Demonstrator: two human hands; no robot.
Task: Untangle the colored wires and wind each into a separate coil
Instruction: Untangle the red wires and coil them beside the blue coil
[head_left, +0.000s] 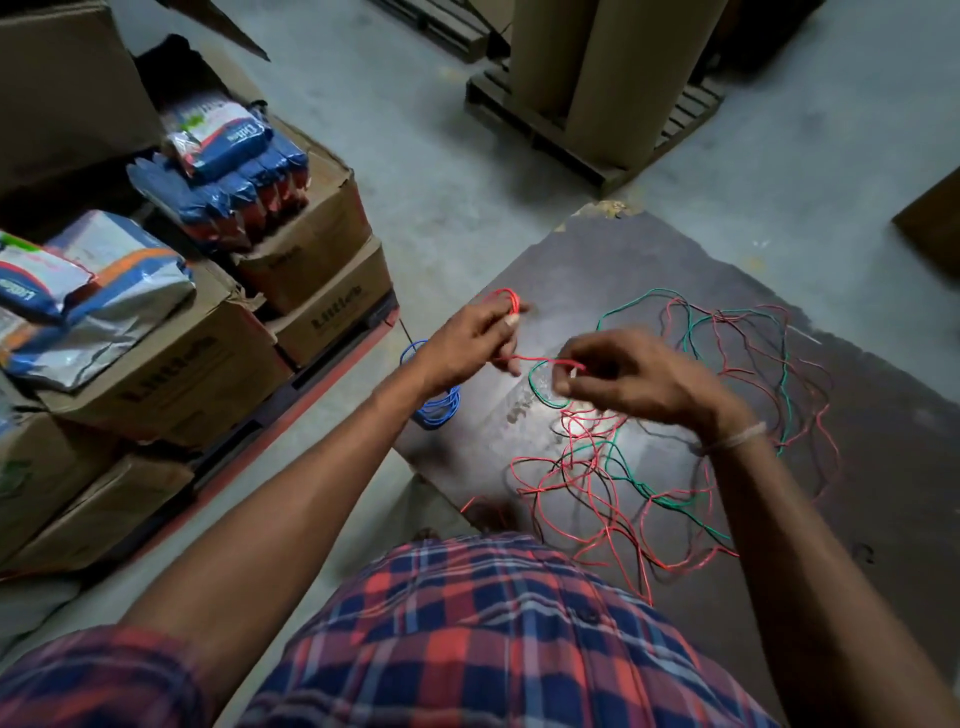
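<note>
Your left hand (480, 335) holds red wire (535, 359) looped on its fingers (511, 306); right hand (618, 374) pinches that strand, which runs left-right between them. Tangle (649, 467) lies near-right on the table (883, 519).

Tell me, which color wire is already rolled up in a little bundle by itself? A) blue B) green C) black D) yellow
A: the blue coil lies wound up on the board's left edge, apart from the tangle, while the left hand and right hand wind the red wire.
</note>
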